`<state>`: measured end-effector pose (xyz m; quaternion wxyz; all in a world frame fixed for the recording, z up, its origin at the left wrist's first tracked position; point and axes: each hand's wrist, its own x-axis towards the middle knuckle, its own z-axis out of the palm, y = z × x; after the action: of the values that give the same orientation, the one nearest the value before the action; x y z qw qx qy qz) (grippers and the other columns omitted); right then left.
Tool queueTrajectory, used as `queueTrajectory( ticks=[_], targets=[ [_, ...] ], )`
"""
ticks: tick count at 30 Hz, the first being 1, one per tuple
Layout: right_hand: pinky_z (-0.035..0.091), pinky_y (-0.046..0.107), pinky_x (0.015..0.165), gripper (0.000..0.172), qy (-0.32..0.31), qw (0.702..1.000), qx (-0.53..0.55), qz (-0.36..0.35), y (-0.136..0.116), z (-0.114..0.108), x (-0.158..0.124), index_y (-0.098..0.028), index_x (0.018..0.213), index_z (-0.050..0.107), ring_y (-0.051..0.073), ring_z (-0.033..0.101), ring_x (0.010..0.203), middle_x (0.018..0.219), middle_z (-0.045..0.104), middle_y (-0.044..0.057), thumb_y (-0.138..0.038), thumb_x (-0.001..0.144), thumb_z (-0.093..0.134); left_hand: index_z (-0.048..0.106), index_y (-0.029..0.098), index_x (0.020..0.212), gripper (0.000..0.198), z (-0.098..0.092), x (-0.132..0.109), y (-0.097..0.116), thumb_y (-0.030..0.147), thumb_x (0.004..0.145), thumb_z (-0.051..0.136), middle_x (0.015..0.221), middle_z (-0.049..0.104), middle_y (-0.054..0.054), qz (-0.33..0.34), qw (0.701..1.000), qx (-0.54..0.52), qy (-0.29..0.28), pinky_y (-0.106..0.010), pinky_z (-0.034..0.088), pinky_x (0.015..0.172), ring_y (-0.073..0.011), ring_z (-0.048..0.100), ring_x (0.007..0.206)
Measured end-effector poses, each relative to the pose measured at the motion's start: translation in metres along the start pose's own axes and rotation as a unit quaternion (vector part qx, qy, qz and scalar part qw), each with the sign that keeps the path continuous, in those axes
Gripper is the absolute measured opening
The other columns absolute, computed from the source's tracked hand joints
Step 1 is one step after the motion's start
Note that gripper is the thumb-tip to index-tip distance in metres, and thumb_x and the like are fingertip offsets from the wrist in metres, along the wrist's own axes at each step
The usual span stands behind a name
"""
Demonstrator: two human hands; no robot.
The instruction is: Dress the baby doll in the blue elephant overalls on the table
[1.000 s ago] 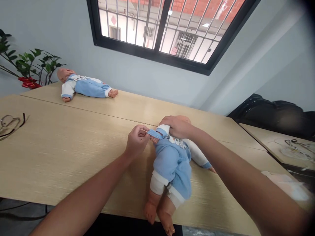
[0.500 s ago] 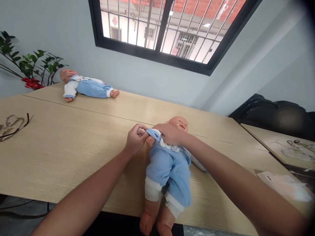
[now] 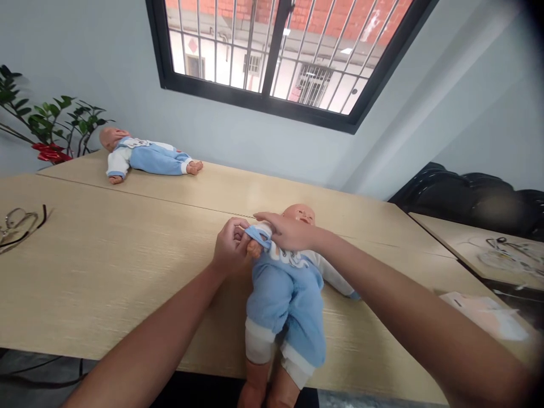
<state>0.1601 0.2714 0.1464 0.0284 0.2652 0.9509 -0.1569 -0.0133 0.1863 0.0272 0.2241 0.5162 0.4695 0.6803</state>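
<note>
A baby doll [image 3: 283, 283] in a light blue and white outfit lies on its back on the table, feet towards me. My left hand [image 3: 232, 243] pinches the blue cuff [image 3: 257, 233] of the doll's sleeve and stretches it away from the wrist. The doll's small hand [image 3: 254, 248] shows just below the cuff, beside my left fingers. My right hand [image 3: 289, 229] lies across the doll's chest and grips the white sleeve of the same arm; its fingertips are partly hidden. The doll's other arm [image 3: 335, 275] rests out to the right, partly under my forearm.
A second doll [image 3: 153, 156] in similar clothes lies at the table's back left, near a leafy plant [image 3: 51, 122]. Glasses [image 3: 21, 224] sit at the left. Papers in clear plastic [image 3: 484, 314] are at the right, with tangled tubing [image 3: 510, 255] beyond. A barred window [image 3: 263, 56] is ahead.
The view has shifted slightly. Both hands keep their hold on the sleeve, and more of the doll's small hand shows below the cuff. More of its other sleeve is visible.
</note>
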Motion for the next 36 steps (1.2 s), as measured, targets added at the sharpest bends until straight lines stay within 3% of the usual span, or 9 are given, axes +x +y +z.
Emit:
queueTrajectory(
  ticks=[4, 7, 13, 18, 21, 24, 27, 32, 36],
  targets=[
    [0.05, 0.039, 0.099, 0.034, 0.029, 0.992, 0.118, -0.037, -0.005, -0.002, -0.009, -0.017, 0.131, 0.061, 0.024, 0.065, 0.115, 0.131, 0.069, 0.012, -0.028, 0.102, 0.048, 0.054, 0.024, 0.106, 0.025, -0.003, 0.003, -0.01, 0.047, 0.098, 0.058, 0.094, 0.072, -0.002, -0.031, 0.999, 0.033, -0.017, -0.026, 0.051, 0.065, -0.0164, 0.069, 0.074],
    [0.049, 0.036, 0.096, 0.035, 0.038, 0.989, 0.132, -0.046, -0.012, 0.006, -0.01, -0.018, 0.124, 0.066, 0.023, 0.065, 0.11, 0.125, 0.071, 0.011, -0.043, 0.102, 0.055, 0.051, 0.024, 0.107, 0.023, -0.003, 0.009, -0.02, 0.045, 0.098, 0.054, 0.077, 0.066, 0.003, -0.067, 0.995, 0.061, -0.029, -0.025, 0.044, 0.058, -0.0158, 0.063, 0.062],
    [0.044, 0.027, 0.075, 0.024, 0.109, 0.987, 0.119, 0.006, -0.026, 0.025, -0.001, -0.018, 0.11, 0.074, 0.015, 0.061, 0.083, 0.104, 0.074, 0.005, -0.019, 0.089, 0.062, 0.051, 0.023, 0.103, 0.016, -0.006, 0.02, -0.026, 0.036, 0.095, 0.05, 0.081, 0.067, 0.001, -0.071, 0.991, 0.097, -0.055, -0.026, 0.047, 0.063, -0.0162, 0.065, 0.067],
    [0.038, 0.027, 0.067, 0.013, 0.159, 0.974, 0.11, 0.121, -0.026, 0.022, 0.005, -0.019, 0.092, 0.071, 0.015, 0.059, 0.077, 0.086, 0.072, 0.001, -0.018, 0.082, 0.063, 0.059, 0.023, 0.1, 0.015, -0.016, 0.024, -0.014, 0.031, 0.088, 0.058, 0.071, 0.062, 0.005, -0.053, 0.984, 0.152, -0.079, -0.027, 0.045, 0.063, -0.0162, 0.061, 0.063],
    [0.038, 0.027, 0.063, 0.014, 0.11, 0.956, 0.211, 0.171, -0.02, 0.015, 0.007, -0.021, 0.095, 0.067, 0.016, 0.059, 0.074, 0.082, 0.07, 0.0, -0.025, 0.082, 0.066, 0.062, 0.024, 0.097, 0.014, -0.021, 0.025, -0.006, 0.028, 0.083, 0.063, 0.07, 0.06, 0.005, -0.04, 0.98, 0.176, -0.079, -0.027, 0.048, 0.066, -0.016, 0.061, 0.065],
    [0.045, 0.029, 0.066, 0.02, 0.009, 0.89, 0.417, 0.185, -0.013, 0.009, 0.011, -0.021, 0.091, 0.065, 0.019, 0.059, 0.072, 0.079, 0.068, 0.002, -0.04, 0.089, 0.064, 0.063, 0.024, 0.094, 0.014, -0.023, 0.024, -0.001, 0.025, 0.08, 0.063, 0.075, 0.064, 0.004, -0.023, 0.978, 0.193, -0.078, -0.027, 0.051, 0.071, -0.016, 0.063, 0.07],
    [0.044, 0.028, 0.063, 0.034, -0.024, 0.842, 0.507, 0.182, -0.008, 0.005, 0.015, -0.021, 0.078, 0.06, 0.017, 0.052, 0.065, 0.069, 0.061, 0.001, -0.052, 0.087, 0.07, 0.063, 0.024, 0.093, 0.012, -0.022, 0.024, 0.003, 0.024, 0.081, 0.06, 0.09, 0.071, 0.001, -0.005, 0.974, 0.208, -0.086, -0.027, 0.053, 0.076, -0.0164, 0.067, 0.079],
    [0.031, 0.025, 0.056, 0.03, 0.002, 0.873, 0.469, 0.136, -0.003, 0.005, 0.023, -0.019, 0.075, 0.059, 0.011, 0.041, 0.062, 0.067, 0.05, -0.003, -0.044, 0.08, 0.075, 0.062, 0.025, 0.093, 0.012, -0.026, 0.026, 0.015, 0.034, 0.086, 0.064, 0.093, 0.073, -0.001, -0.004, 0.962, 0.253, -0.099, -0.028, 0.049, 0.07, -0.0184, 0.068, 0.078],
    [0.03, 0.026, 0.054, 0.024, 0.014, 0.894, 0.413, 0.171, -0.001, 0.008, 0.028, -0.02, 0.075, 0.056, 0.012, 0.039, 0.059, 0.066, 0.048, -0.003, -0.039, 0.087, 0.064, 0.058, 0.025, 0.073, 0.044, -0.034, 0.022, 0.027, 0.064, 0.094, 0.054, 0.065, 0.066, -0.003, -0.145, 0.91, 0.355, -0.16, -0.031, 0.037, 0.055, -0.0228, 0.062, 0.06]
  ],
)
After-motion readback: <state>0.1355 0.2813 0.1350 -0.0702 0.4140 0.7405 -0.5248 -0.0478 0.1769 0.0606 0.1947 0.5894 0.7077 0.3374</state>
